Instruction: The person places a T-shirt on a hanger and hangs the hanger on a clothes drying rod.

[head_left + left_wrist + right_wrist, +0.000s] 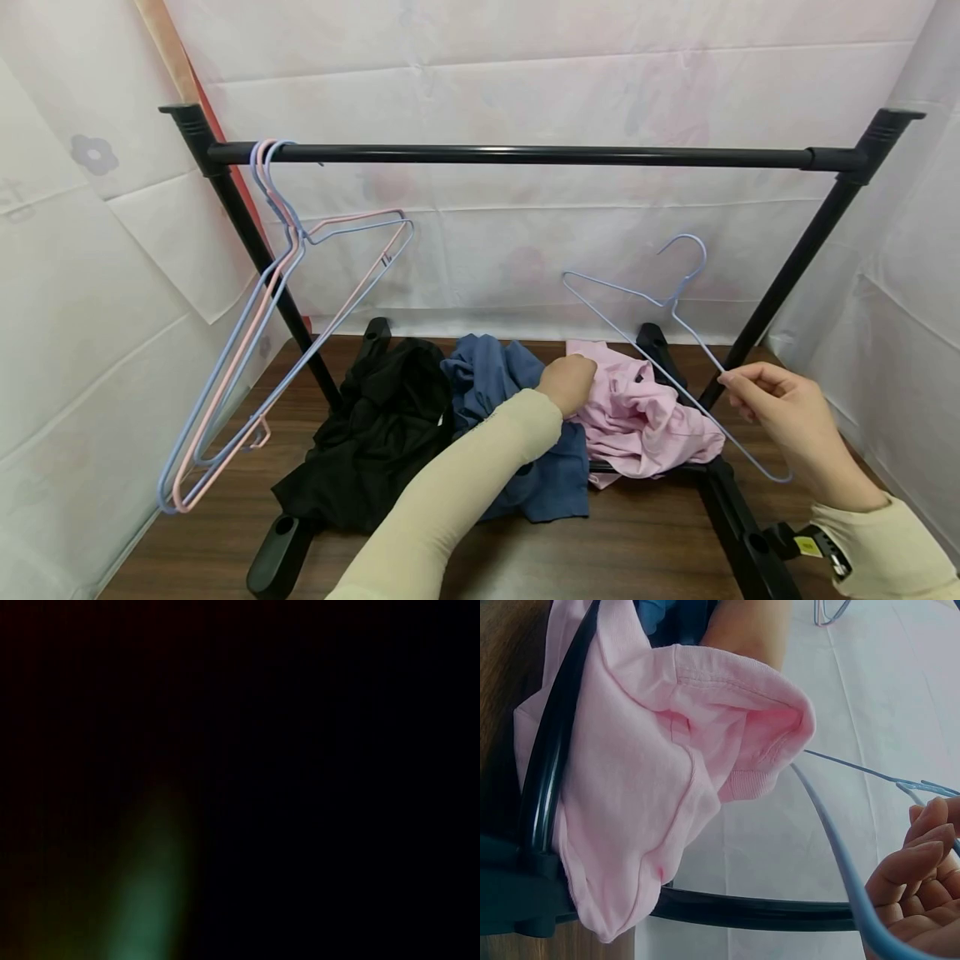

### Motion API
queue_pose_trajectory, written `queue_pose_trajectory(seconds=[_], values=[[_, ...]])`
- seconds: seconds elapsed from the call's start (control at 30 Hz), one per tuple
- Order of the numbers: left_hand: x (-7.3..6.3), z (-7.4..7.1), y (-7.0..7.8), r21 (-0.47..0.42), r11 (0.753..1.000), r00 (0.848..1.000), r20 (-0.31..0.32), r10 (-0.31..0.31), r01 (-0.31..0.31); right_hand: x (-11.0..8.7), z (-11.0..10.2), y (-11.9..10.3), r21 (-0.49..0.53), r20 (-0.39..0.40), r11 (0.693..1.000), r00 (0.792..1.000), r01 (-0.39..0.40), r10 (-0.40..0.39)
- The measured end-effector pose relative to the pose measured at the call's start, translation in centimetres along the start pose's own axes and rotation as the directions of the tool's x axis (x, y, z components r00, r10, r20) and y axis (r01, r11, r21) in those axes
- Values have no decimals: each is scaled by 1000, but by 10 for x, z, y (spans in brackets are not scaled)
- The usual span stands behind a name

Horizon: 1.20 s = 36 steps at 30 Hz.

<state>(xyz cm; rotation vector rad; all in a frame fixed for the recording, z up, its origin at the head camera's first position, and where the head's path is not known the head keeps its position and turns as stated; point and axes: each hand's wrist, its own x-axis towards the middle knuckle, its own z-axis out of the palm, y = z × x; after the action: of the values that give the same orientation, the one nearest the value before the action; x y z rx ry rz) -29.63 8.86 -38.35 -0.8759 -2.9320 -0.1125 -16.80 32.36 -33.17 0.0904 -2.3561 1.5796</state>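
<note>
A thin light-blue clothes hanger (637, 296) stands tilted over the pink garment, its hook up. My right hand (783, 408) pinches one sloping arm of it between thumb and fingers; the right wrist view shows these curled fingers (922, 862) too. At the back edge of the crumpled pink garment (637, 417), my left hand (567, 383) grips the fabric with its fingers turned away from view. A ribbed edge of the garment (765, 784) stands raised in the right wrist view, hiding the left fingers. The left wrist view is almost wholly dark.
A black rack's bar (487, 155) crosses above both hands. Several blue and pink hangers (262, 317) hang at its left end. A blue garment (555, 483) and a black garment (382, 433) lie left of the pink one. White sheeting (525, 92) surrounds the rack.
</note>
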Motion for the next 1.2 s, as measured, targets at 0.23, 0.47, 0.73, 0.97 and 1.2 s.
queue_pose_trajectory(seconds=[0.23,0.47,0.73,0.97,1.2], values=[[0,-2,-5,-3,1000,999,-42,19,-20,-1,-1,1,-17,-11,1000,1000,14,-14],[-7,-13,-12,-105,994,997,-69,34,-42,-2,-3,3,-71,-25,997,1000,4,-6],[-21,-33,-27,-266,960,988,-149,52,-91,-3,-5,5,-58,-29,998,1000,-9,8],[-35,-51,-46,-406,909,986,-161,30,-94,-3,-8,6,1,-25,1000,1000,16,-16],[-51,-68,-59,-373,920,992,-28,122,-124,-3,-9,6,-28,-27,999,999,23,-23]])
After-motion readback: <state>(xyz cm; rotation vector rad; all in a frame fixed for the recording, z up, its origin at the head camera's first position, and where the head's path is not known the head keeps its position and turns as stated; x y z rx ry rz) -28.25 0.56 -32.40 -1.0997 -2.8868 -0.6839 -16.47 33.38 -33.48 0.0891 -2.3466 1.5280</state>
